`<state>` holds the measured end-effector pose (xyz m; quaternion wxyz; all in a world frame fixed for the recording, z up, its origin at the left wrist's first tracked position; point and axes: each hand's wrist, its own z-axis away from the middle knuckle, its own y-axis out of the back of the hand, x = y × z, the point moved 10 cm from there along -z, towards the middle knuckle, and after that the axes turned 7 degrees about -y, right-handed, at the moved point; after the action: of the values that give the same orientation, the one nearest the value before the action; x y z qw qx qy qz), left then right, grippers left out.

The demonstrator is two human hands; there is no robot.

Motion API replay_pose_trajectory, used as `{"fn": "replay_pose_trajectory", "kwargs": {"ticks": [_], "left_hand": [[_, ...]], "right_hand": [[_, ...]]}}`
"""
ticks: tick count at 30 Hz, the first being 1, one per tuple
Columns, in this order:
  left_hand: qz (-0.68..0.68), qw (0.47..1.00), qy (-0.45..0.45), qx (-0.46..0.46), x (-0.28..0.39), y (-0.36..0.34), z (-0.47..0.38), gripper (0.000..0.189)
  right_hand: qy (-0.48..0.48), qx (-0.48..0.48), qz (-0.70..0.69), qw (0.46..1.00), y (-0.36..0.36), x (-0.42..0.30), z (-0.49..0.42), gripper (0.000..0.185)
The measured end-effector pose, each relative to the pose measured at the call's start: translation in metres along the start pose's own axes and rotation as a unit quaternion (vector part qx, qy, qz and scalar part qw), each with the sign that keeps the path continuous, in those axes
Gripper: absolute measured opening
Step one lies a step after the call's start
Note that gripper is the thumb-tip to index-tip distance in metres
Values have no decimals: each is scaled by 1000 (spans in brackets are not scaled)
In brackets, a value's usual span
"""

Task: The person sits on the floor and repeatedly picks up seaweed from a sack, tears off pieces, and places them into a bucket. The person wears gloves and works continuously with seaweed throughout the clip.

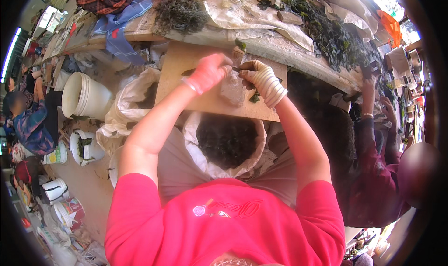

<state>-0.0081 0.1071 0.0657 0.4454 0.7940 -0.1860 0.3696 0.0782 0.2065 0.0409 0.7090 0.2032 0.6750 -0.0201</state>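
Observation:
A wooden board (196, 98) lies before me with a worn block (233, 91) on its middle. Both hands meet above the block. My left hand (210, 72), in a thin reddish covering, pinches a small dark piece, perhaps seaweed, near the block's upper end. My right hand (262, 79), wrapped in pale striped cloth, has its fingertips at the same piece from the other side; the piece is too small to name surely. A green seaweed scrap (255, 97) rests on the board below my right hand. Another green bit (240, 44) sits at the block's top.
An open white sack (260, 140) of dark material stands between my knees. Beyond the board runs a table edge (266, 51) with a dark seaweed tangle (182, 14) and a long seaweed heap (315, 28). White buckets (94, 94) stand left. A co-worker's arm (367, 98) reaches in at right.

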Motion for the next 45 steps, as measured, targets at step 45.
{"fn": "replay_pose_trajectory", "kwargs": {"ticks": [45], "left_hand": [[-215,922,59,-316,0,-190,216,21]], "right_hand": [[-276,74,-211,935,25,97,63,18]]}}
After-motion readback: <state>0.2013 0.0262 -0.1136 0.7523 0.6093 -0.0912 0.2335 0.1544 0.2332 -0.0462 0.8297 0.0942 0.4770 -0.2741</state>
